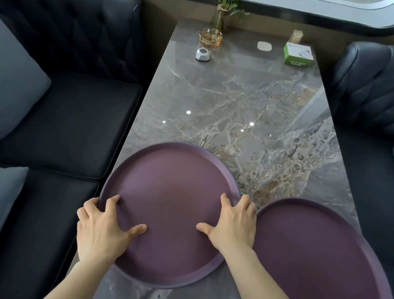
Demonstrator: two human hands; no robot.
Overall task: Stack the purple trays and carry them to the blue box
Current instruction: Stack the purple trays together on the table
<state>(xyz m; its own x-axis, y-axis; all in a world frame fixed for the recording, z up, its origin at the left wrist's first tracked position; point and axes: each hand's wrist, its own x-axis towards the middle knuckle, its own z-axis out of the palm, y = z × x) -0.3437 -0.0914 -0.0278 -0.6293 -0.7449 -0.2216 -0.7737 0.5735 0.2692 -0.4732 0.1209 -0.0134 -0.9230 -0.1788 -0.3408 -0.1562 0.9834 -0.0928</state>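
Observation:
Two round purple trays lie on the marble table (241, 100). The left tray (170, 178) sits at the table's near left, overhanging the left edge a little. My left hand (103, 227) grips its left rim, thumb inside the tray and fingers curled over the edge. My right hand (234, 222) holds its right rim, thumb inside and fingers over the edge. The right tray (324, 269) lies at the near right, its rim almost touching the left tray beside my right hand. No blue box is in view.
At the table's far end stand a potted plant (225, 7), an amber glass ashtray (210, 37), a white call button (203, 54), a white coaster (264, 46) and a green tissue box (298, 54). Dark sofas with grey cushions (5, 78) flank the table.

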